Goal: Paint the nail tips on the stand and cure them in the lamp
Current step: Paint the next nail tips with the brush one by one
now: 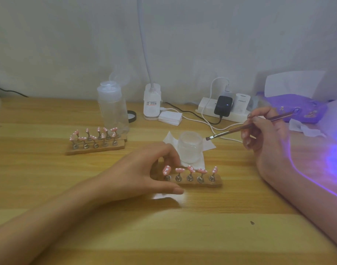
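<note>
- The stand (202, 183), a short wooden bar, lay on the table (183, 236) just in front of the person, near its middle.
- Five nail tips (190, 169) stood on it in a row on small metal posts. All were pink with white dots, glossy, and tilted at different angles.
- The left hand (144, 173) gripped the stand's left end, thumb on the near edge and fingers curled over the far edge.
- The right hand (265, 131) pinched a thin brush (240, 129) like a pen, its bristles hovering just right of an open frosted jar (190, 147) on a white tissue (207, 146) behind the stand.
- Judged from this, the step was loading the brush for another coat. It would go best with a small bead wiped on the jar's rim, the stand braced firmly, and light strokes from base to free edge (the dots could smear under pressure).
- The lamp (335, 119) glowed violet at the right edge, well apart from the stand, so the bar would need a level carry.
- More stands (96, 147) with matching tips sat at the back left, beside a clear bottle (112, 109).
</note>
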Tool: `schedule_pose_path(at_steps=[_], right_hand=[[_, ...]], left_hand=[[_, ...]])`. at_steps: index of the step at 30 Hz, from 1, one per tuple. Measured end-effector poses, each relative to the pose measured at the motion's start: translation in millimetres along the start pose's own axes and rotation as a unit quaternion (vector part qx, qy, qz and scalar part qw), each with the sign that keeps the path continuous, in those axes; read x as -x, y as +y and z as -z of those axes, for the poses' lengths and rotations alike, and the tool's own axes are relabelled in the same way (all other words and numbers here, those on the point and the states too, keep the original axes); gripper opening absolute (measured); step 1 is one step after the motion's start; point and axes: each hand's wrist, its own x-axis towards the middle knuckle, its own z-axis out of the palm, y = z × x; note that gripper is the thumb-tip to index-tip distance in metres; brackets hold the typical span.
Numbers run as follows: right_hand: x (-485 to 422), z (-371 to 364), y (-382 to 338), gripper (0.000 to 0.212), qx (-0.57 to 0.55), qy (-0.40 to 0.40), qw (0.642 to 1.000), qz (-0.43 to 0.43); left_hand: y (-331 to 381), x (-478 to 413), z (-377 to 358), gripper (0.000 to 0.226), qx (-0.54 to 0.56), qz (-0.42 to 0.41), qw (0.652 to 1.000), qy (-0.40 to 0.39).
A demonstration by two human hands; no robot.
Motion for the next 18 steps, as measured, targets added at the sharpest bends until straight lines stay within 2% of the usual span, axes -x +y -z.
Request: schedule_pose_path(at_steps=[3, 8, 18], right_hand=[[-0.7, 0.2, 0.3, 0.020, -0.001, 0.000, 1.000, -0.002], [0.2, -0.4, 0.8, 0.022, 0.002, -0.003, 1.000, -0.002], [0.2, -1.0, 1.0, 0.024, -0.016, -0.002, 1.000, 0.003]], left_hand=[[1.9, 0.3, -8.1, 0.023, 0.008, 0.000, 1.000, 0.029], [2.1, 0.4, -11.0, 0.015, 0.067, 0.021, 0.997, 0.034], [6.9, -0.9, -11.8, 0.016, 0.007, -0.020, 0.998, 0.054]])
